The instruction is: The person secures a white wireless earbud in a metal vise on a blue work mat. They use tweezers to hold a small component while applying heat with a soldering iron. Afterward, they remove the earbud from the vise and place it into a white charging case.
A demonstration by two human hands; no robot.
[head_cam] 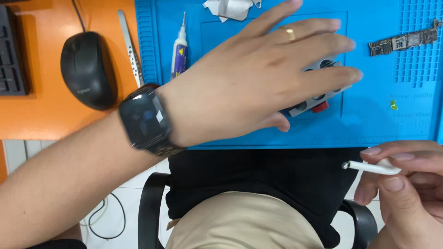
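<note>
Resting flat and open, left hand (258, 83) over a grey fixture block (318, 99) mid blue mat (369, 124). Gripping a white pen-like tool (371, 167), right hand (406, 184) near right, off the tabletop. Lying far right on the mat, a circuit board (406, 40).

Probably electronics repair bench: circuit board (404, 42), blue mat (369, 124).

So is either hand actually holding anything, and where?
The right hand pinches a white pen-like tool near its metal tip. The left hand lies flat over a grey fixture, gripping nothing.
</note>
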